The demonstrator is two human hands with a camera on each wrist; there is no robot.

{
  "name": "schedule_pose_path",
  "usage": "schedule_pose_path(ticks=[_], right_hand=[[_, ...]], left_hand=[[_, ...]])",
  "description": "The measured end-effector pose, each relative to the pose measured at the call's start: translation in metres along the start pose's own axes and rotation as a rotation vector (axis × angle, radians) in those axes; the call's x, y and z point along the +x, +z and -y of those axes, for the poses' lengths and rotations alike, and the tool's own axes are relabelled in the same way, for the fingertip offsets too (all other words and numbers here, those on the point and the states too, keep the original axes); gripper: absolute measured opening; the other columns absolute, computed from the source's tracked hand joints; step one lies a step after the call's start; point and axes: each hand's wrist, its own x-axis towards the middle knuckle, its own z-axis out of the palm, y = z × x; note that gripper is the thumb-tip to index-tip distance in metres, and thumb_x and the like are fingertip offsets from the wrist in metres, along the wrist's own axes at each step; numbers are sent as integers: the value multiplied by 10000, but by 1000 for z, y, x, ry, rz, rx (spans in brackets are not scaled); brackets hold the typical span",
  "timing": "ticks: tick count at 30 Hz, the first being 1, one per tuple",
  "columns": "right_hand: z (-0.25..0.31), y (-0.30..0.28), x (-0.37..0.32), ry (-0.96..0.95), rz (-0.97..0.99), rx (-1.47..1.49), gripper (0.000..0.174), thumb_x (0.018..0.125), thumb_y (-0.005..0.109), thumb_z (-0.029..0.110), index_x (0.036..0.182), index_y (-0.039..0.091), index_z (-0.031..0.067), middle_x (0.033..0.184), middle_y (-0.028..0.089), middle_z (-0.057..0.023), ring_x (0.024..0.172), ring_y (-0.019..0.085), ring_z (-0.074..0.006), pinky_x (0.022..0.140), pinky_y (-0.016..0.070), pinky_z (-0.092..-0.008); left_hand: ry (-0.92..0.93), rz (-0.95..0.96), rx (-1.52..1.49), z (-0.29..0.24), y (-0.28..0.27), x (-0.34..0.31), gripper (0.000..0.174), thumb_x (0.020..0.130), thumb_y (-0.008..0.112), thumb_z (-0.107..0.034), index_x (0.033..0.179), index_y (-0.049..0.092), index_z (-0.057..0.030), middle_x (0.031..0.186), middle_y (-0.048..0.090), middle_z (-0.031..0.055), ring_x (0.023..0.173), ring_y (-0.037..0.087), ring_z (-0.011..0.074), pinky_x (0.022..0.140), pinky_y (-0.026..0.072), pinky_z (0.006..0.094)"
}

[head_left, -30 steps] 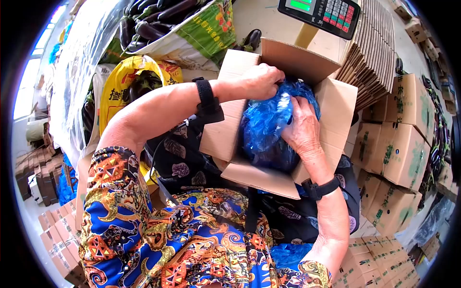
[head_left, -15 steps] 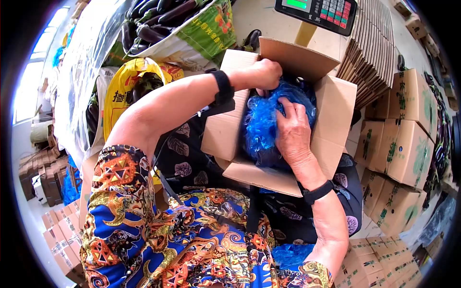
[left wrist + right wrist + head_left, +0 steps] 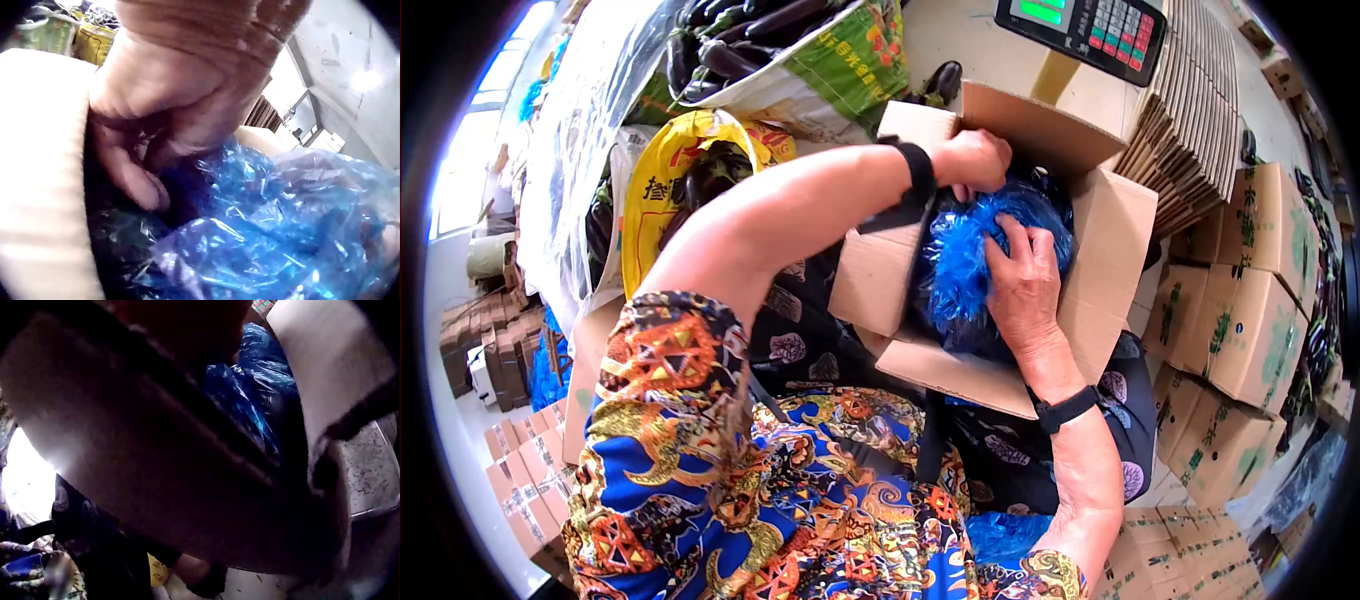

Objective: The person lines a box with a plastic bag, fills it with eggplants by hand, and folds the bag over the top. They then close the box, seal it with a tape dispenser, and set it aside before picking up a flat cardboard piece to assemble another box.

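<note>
A blue plastic bag (image 3: 960,265), crumpled and shiny, fills the inside of an open cardboard box (image 3: 1108,265). Dark contents show through its film. My left hand (image 3: 975,160) is at the far left corner of the box, fingers curled at the bag's edge. In the left wrist view, the left hand (image 3: 181,94) has one finger pointing down between box wall and bunched film. My right hand (image 3: 1025,285) grips the gathered plastic from the right with bent fingers, its fingertips sunk in the folds. The right wrist view is mostly blocked by a dark box flap (image 3: 156,444).
Behind the box stands a scale display (image 3: 1090,30) beside stacked flat cardboard (image 3: 1195,120). Sacks of eggplants (image 3: 730,60) and a yellow bag (image 3: 645,200) are at the left. Closed boxes (image 3: 1240,320) are stacked on the right. The box sits against the person's legs.
The left hand has shifted slightly outward to the bag's far edge, its fingers more curled. The right hand has moved lower over the bag, and the plastic between them is more bunched.
</note>
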Motion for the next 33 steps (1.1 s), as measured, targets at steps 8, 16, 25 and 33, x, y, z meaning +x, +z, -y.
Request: schedule_pose_path(ticks=[8, 16, 25, 33], right_hand=[[-1, 6, -4, -43, -39, -6, 301, 691, 628, 8, 974, 691, 89, 1183, 596, -84, 956, 544, -280, 817, 513, -360], [5, 8, -8, -64, 76, 71, 314, 657, 636, -6, 948, 688, 101, 1241, 566, -86, 1018, 522, -313, 885, 515, -361], [-35, 17, 30, 389, 130, 795, 262, 853, 546, 18, 1063, 702, 37, 977, 722, -103, 877, 661, -265, 813, 523, -380], [-79, 33, 36, 867, 253, 953, 238, 875, 629, 122, 1093, 674, 36, 922, 696, -43, 844, 616, -139, 746, 500, -335]], left_hand=[[62, -70, 239, 3, -4, -8, 213, 760, 639, -82, 928, 708, 28, 886, 720, 180, 780, 732, 297, 683, 601, 397], [48, -306, 345, 25, 31, 23, 246, 764, 598, -114, 915, 730, 28, 931, 709, 235, 877, 711, 379, 768, 585, 453], [450, -96, -115, 4, -27, -53, 450, 733, 649, -85, 1180, 647, -36, 1044, 709, 157, 991, 673, 299, 901, 520, 392], [493, -307, -35, -3, 17, -66, 435, 703, 610, -49, 1134, 629, 12, 1086, 642, 269, 1068, 594, 434, 877, 487, 505]])
